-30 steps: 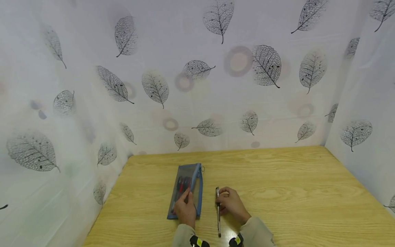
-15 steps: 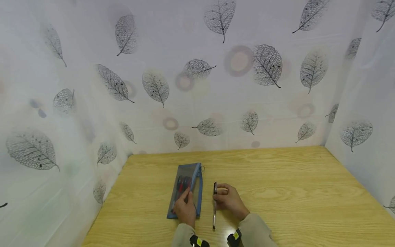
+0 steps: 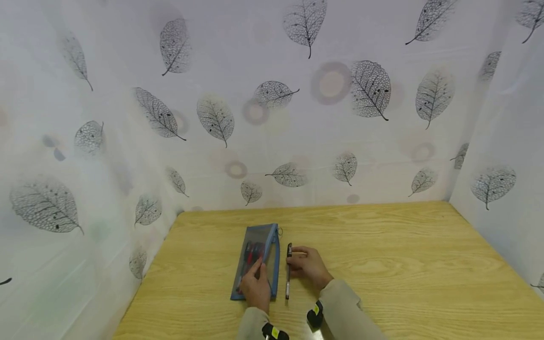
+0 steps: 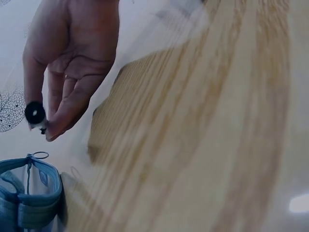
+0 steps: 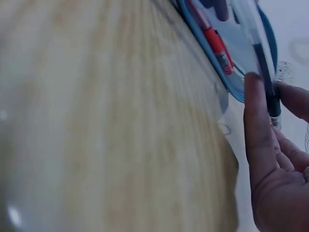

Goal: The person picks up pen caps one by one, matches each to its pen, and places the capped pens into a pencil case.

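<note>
A blue-edged see-through mesh pencil case (image 3: 257,234) lies on the table, slightly slanted. My left hand (image 3: 256,289) pinches its upper edge between thumb and forefinger, lifting it so the mouth gapes toward the right. Inside show a red pen (image 5: 215,43) and some dark pens. Just right of the case, my right hand (image 3: 312,267) holds a clear-barrelled pen (image 3: 288,282) with a black cap between thumb and fingers, cap end pointing away. In the left wrist view, the pen's end (image 4: 35,113) shows over the open case (image 4: 39,209), apart from it.
The wood-grain table (image 3: 391,264) stretches off to the right of the hands. Pale curtains (image 3: 212,179) printed with leaves stand behind and on both sides. A small ring (image 3: 280,231) hangs at the far end of the case's zipper.
My right hand has carried the pen leftward and a little away from me, closer to the pencil case. The left hand keeps its pinch and the case stays in place.
</note>
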Motion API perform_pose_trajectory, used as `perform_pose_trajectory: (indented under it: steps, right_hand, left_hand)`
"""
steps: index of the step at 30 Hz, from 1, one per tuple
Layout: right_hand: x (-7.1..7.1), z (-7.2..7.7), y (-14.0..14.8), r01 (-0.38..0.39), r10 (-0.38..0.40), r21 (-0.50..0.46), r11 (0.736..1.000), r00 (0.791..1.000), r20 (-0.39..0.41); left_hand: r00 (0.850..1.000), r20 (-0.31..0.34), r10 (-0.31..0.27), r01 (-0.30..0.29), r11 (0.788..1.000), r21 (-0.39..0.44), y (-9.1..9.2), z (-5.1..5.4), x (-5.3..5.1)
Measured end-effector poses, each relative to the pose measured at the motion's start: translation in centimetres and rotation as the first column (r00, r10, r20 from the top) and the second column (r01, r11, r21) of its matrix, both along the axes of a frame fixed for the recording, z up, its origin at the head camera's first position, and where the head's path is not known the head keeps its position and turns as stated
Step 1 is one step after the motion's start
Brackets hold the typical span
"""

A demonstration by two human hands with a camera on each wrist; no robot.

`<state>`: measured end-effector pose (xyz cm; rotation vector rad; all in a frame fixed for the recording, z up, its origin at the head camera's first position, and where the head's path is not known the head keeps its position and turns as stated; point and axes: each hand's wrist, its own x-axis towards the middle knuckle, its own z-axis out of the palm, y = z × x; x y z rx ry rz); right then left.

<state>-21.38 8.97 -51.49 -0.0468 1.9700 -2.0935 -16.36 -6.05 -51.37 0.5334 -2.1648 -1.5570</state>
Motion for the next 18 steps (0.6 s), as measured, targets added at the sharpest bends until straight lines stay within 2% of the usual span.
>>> perform_pose_trajectory:
  steps: [7,15,18]
  right_hand:
    - [-0.9,0.8,-1.6,0.01,-0.01,-0.042,0.999,1.0,0.002]
    - [-1.5,1.1,-3.1,0.011,-0.012,-0.019,1.0,1.0,-0.027]
    - [-1.7,1.0,-3.4,0.011,-0.012,-0.01,1.0,0.999,-0.03]
  left_hand:
    - [1.0,-0.005,0.006,-0.006,1.0,-0.025,0.0,0.1,0.0]
    - [1.0,-0.02,0.017,-0.018,0.999,-0.052,0.0,0.1,0.0]
    - [1.0,-0.007,0.016,-0.016,0.999,-0.047,-0.1,0.1,0.0]
